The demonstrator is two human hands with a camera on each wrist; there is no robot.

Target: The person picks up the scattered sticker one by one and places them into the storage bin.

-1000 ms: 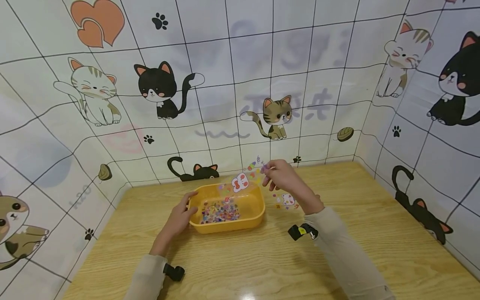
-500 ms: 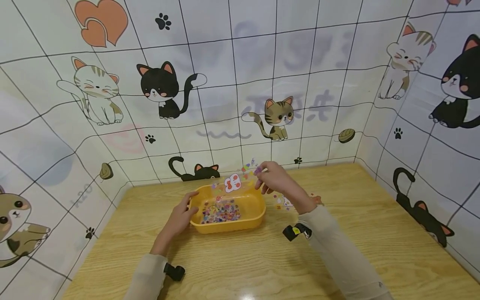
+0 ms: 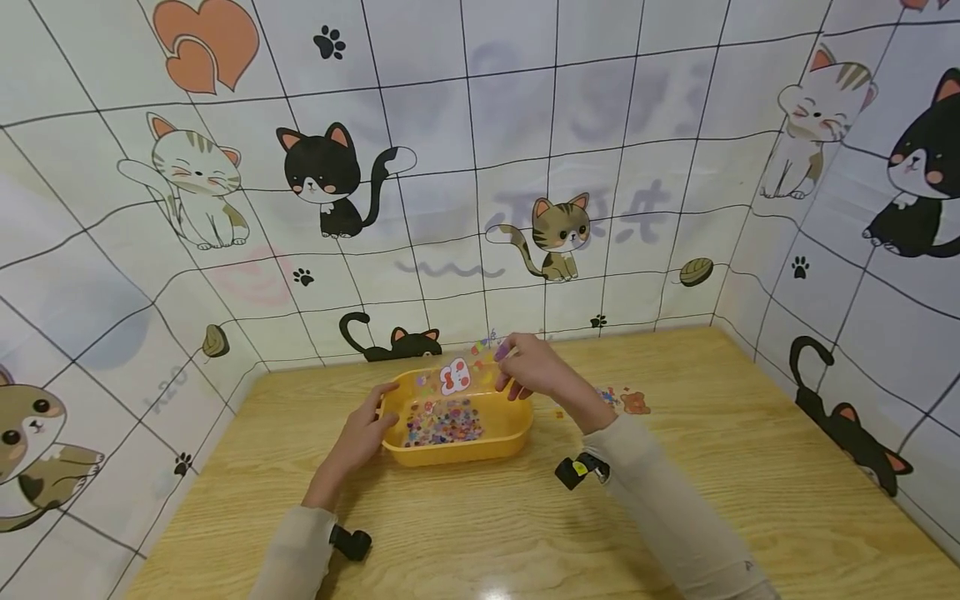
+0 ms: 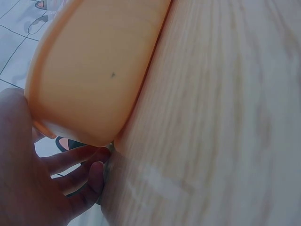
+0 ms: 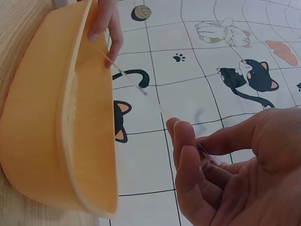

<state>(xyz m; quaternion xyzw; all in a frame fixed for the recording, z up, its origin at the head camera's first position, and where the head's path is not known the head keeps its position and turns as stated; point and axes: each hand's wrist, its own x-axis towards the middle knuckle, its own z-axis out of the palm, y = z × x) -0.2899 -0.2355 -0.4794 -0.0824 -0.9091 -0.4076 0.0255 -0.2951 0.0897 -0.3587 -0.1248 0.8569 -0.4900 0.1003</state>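
A yellow plastic basin (image 3: 457, 457) stands on the wooden table, with many small multicoloured beads (image 3: 442, 423) spread over its floor. My left hand (image 3: 360, 433) holds its left end, thumb over the rim; the left wrist view shows the fingers low beside the basin's outer wall (image 4: 99, 61). Above the basin's back right part, my right hand (image 3: 536, 367) pinches a corner of a clear plastic sheet printed with a white-and-red bunny (image 3: 454, 377) and small coloured shapes. That sheet slants across the basin's back rim. In the right wrist view it appears nearly edge-on, leading to the right hand's fingertips (image 5: 186, 129).
Right of the basin, partly behind the right forearm, lie more clear pieces with printed figures, among them a brown bear (image 3: 635, 402). Cloth walls with cartoon cats (image 3: 558, 237) close off the table's back and sides. A black camera (image 3: 350, 543) sits at the left wrist.
My right hand has shifted left and slightly down, bringing the bunny sheet further over the basin. More of the brown bear piece shows. The left hand keeps its place on the basin.
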